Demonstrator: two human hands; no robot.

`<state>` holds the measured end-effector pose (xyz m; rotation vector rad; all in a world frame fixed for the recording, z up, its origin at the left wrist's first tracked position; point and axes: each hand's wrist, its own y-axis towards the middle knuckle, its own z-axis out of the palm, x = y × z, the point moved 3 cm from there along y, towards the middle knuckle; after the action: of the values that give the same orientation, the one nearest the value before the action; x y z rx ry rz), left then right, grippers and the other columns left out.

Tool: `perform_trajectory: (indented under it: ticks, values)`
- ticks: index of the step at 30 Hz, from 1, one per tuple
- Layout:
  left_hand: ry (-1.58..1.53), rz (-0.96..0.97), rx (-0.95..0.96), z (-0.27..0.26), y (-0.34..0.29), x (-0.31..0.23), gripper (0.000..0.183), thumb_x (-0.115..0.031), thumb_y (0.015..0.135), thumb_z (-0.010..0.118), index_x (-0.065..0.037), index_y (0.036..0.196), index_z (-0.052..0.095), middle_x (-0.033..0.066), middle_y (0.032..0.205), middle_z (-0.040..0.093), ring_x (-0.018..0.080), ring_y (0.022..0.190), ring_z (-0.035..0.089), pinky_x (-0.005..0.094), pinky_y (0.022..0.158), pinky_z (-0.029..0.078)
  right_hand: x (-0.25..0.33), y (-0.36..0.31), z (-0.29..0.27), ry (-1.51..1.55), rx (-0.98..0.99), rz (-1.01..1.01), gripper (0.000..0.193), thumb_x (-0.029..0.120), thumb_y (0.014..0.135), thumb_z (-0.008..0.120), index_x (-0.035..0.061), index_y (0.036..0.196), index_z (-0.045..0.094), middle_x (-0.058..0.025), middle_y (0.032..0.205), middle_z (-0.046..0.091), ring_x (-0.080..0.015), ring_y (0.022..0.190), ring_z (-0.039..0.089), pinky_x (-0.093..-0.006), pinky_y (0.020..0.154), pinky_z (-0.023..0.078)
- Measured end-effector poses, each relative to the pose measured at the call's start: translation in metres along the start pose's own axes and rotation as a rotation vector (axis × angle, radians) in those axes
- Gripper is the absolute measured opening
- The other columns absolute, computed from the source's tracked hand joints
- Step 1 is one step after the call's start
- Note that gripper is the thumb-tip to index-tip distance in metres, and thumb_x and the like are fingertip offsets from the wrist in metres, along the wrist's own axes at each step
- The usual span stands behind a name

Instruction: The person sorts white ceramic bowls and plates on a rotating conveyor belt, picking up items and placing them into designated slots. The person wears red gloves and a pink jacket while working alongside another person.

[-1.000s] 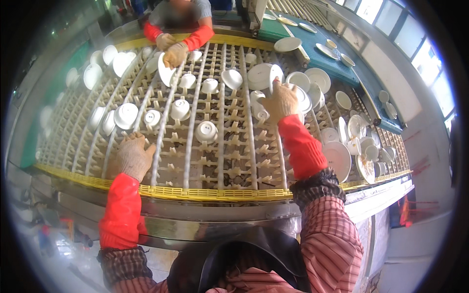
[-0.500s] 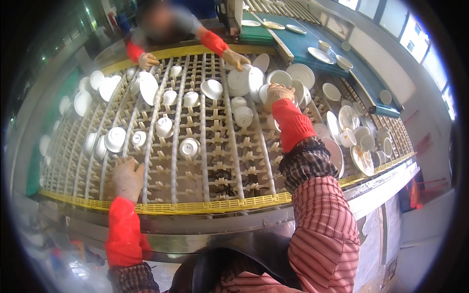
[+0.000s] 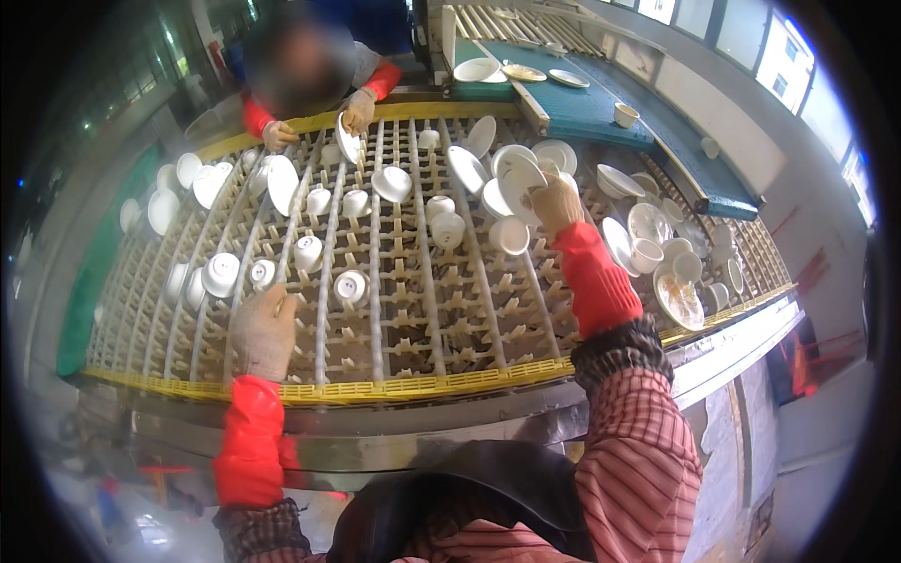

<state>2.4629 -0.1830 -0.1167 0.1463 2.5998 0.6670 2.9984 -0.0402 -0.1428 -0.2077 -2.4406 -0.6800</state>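
Observation:
My right hand (image 3: 557, 204), in a pale work glove with a red sleeve, is closed on the edge of a white plate (image 3: 516, 184) tilted up over the pegged rack belt. Just below that plate a small white bowl (image 3: 510, 235) rests on the pegs. My left hand (image 3: 264, 330), gloved too, hovers over the belt near its front edge, fingers loosely apart and holding nothing. Nearest to it are a small upturned cup (image 3: 263, 273) and an upturned white bowl (image 3: 221, 274). Other white plates (image 3: 466, 170) lean close to my right hand.
Across the belt a co-worker's gloved hand (image 3: 358, 112) holds a white plate (image 3: 348, 139) on edge. Soiled plates (image 3: 679, 298) and cups crowd the right end. A green conveyor (image 3: 582, 117) carries dishes at the back right. A yellow edge strip (image 3: 450, 386) borders the belt's front.
My right hand has moved slightly right and nearer, now with a plate raised in it. My left hand has shifted a little right. The co-worker's hand has gone left, carrying a plate.

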Motion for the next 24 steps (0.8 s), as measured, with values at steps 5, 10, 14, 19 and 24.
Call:
perform_trajectory:
  ticks: [5,10,14,19,24]
  values:
    - [-0.633,-0.203,0.27,0.036,-0.017,-0.092,0.053,-0.035,0.106,0.079,-0.001,0.146,0.072,0.0162,0.142,0.077,0.0256,0.129,0.073,0.0367,0.11,0.056,0.081,-0.089,-0.052,0.427,0.138,0.074,0.036,0.012,0.097,0.071,0.0078,0.132,0.079,-0.016,0.102,0.083,-0.0286,0.094,0.08,-0.0381,0.081,0.061]
    - [-1.041,-0.309,0.613,0.043,-0.028,-0.12,0.069,-0.055,0.11,0.071,-0.003,0.157,0.064,0.0125,0.146,0.071,0.0247,0.139,0.066,0.0348,0.114,0.052,0.118,-0.148,-0.007,0.677,0.653,0.354,0.052,0.035,0.109,0.074,-0.0112,0.134,0.071,-0.0193,0.107,0.082,-0.0246,0.097,0.082,-0.0369,0.085,0.067]
    - [-0.03,0.188,0.43,0.053,-0.042,-0.065,0.047,-0.029,0.105,0.076,-0.032,0.151,0.07,0.0263,0.123,0.075,0.0457,0.102,0.077,0.0525,0.094,0.063,0.173,-0.185,0.019,0.774,0.987,0.046,0.069,0.05,0.108,0.076,-0.0062,0.146,0.068,-0.0246,0.129,0.079,-0.0312,0.115,0.078,-0.0393,0.102,0.063]
    - [-0.477,-0.397,0.32,0.01,-0.022,-0.064,0.036,-0.038,0.098,0.079,-0.019,0.128,0.083,0.0285,0.109,0.075,0.0391,0.098,0.077,0.0482,0.084,0.059,0.118,-0.114,0.044,0.406,0.524,-0.28,0.061,0.042,0.105,0.075,0.0043,0.152,0.065,-0.0186,0.111,0.078,-0.0278,0.091,0.076,-0.0411,0.081,0.064]
    - [0.154,-0.207,-0.145,-0.046,0.007,0.001,0.04,-0.043,0.104,0.074,-0.008,0.122,0.084,0.0199,0.097,0.08,0.0343,0.09,0.079,0.0463,0.086,0.06,-0.013,-0.038,0.022,-0.492,0.123,-0.32,0.064,0.026,0.094,0.077,0.0007,0.152,0.066,-0.026,0.133,0.078,-0.0451,0.119,0.076,-0.0525,0.103,0.06]
